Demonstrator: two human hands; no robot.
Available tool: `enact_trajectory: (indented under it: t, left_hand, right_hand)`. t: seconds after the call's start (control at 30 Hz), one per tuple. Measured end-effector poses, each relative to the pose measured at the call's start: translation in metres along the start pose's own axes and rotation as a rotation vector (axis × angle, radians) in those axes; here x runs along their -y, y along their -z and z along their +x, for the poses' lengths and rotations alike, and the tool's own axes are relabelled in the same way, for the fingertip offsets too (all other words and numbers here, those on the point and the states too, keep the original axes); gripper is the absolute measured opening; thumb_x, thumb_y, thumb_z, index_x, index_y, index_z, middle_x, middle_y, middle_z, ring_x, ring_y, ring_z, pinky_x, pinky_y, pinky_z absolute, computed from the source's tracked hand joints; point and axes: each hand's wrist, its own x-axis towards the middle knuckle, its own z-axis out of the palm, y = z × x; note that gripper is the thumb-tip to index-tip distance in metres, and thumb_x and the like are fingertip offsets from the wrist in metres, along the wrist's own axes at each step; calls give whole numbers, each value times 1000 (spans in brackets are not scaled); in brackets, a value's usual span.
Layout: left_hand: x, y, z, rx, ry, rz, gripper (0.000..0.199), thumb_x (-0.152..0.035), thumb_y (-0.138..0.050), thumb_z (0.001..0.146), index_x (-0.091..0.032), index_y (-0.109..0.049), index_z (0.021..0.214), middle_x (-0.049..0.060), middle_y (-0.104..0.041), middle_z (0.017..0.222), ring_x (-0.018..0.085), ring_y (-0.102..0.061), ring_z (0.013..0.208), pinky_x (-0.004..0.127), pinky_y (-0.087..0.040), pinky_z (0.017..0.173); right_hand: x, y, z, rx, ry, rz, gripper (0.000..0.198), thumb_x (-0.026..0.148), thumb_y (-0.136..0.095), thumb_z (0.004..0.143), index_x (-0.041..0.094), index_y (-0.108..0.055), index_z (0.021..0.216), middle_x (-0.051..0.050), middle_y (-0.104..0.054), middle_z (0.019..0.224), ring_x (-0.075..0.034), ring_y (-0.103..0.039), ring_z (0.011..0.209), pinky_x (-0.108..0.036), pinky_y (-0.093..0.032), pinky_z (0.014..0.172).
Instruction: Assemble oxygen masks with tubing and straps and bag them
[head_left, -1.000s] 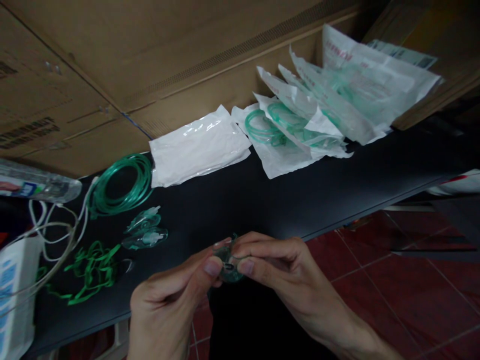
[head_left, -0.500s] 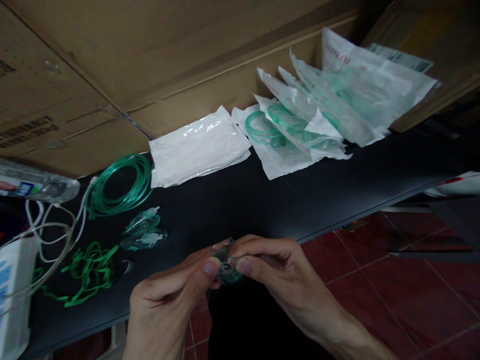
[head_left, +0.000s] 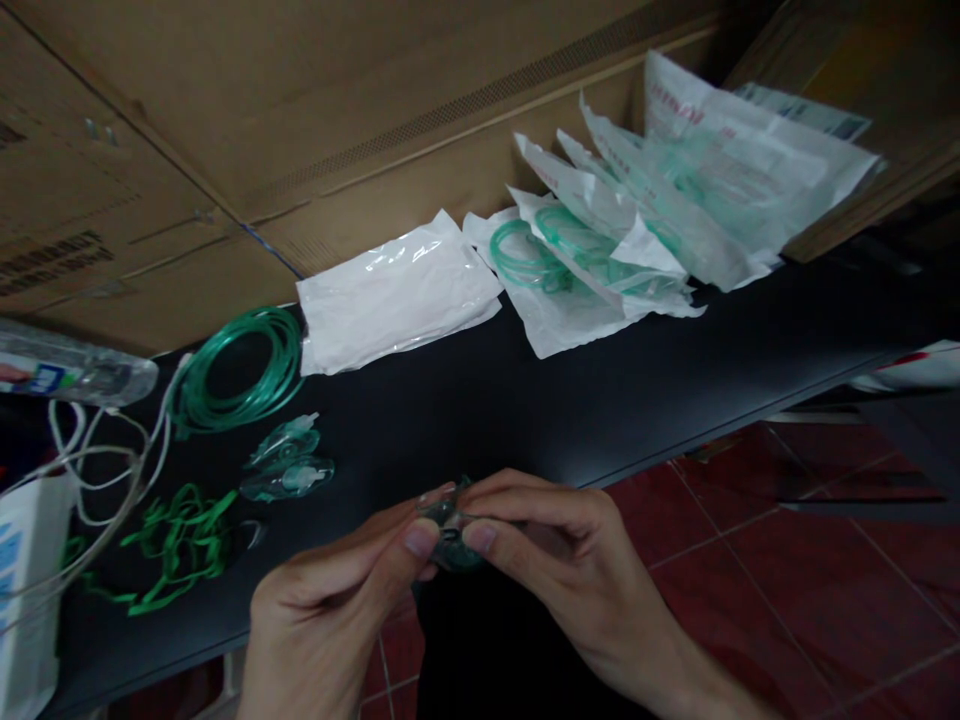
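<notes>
Both hands grip a small clear green oxygen mask (head_left: 454,548) at the table's front edge. My left hand (head_left: 352,590) pinches its left side between thumb and fingers. On the opposite side, my right hand (head_left: 570,560) is closed on it, thumb on top near a small metal-looking strip. The fingers cover much of the mask. To the left on the table lie two more clear green masks (head_left: 289,465). Near them are a heap of green elastic straps (head_left: 184,550) and a coil of green tubing (head_left: 240,370).
A white plastic packet (head_left: 397,295) lies beside several upright paper-and-plastic pouches (head_left: 652,190) holding green tubing, against cardboard boxes (head_left: 300,90). A clear bottle (head_left: 82,365), white cables (head_left: 97,450) and a white box (head_left: 30,590) occupy the left end. Red floor tiles (head_left: 750,570) lie below.
Both hands keep their hold on the mask. My right thumb has shifted slightly left, closer to my left thumb. Things on the table stay where they were.
</notes>
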Motion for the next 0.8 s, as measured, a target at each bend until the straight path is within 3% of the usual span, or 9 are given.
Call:
enact_trajectory:
  t: [0.13,0.23,0.4,0.57,0.7,0.8]
  left_hand:
    - [-1,4,0,39,-14,42,14,-45,-87,76,-31,-85,78,4,-84,97,30,-81,96,38,-66,90]
    - [0,7,-1,45,4,40,15,-46,-86,77,-32,-85,80,3,-84,97,30,-81,98,39,-66,90]
    - [6,5,-2,8,64,6,23,-51,-88,73,-30,-86,82,5,-85,91,32,-81,96,35,-70,77]
    - [14,2,0,-66,19,-46,19,-48,-90,71,-30,-86,75,4,-85,91,27,-82,84,23,-67,59]
    - [18,3,1,-92,-79,-32,13,-42,-89,73,-31,-86,81,3,-85,91,22,-81,74,19,-64,55]
    - [21,1,3,-99,-150,20,8,-37,-86,77,-33,-86,84,3,-85,92,23,-82,81,24,-67,65]
  right_hand:
    - [0,0,-1,-18,33,-89,18,19,-74,93,30,-85,103,-4,-82,98,-16,-74,92,-26,-57,84]
    - [-1,0,-2,-18,64,-170,18,20,-73,95,29,-85,104,-5,-82,98,-16,-73,89,-28,-57,82]
    - [-5,5,-2,10,111,-226,20,18,-71,96,30,-85,104,-3,-80,99,-16,-71,92,-29,-56,83]
    - [-4,5,0,66,72,-78,13,21,-69,98,25,-82,100,-2,-76,100,-16,-70,98,-28,-54,89]
    - [-5,5,1,101,19,-22,14,26,-64,101,21,-76,95,-1,-70,92,-13,-66,89,-25,-52,83]
    - [-11,8,2,87,29,-98,11,30,-69,98,21,-75,96,-1,-69,92,-15,-65,89,-27,-51,82]
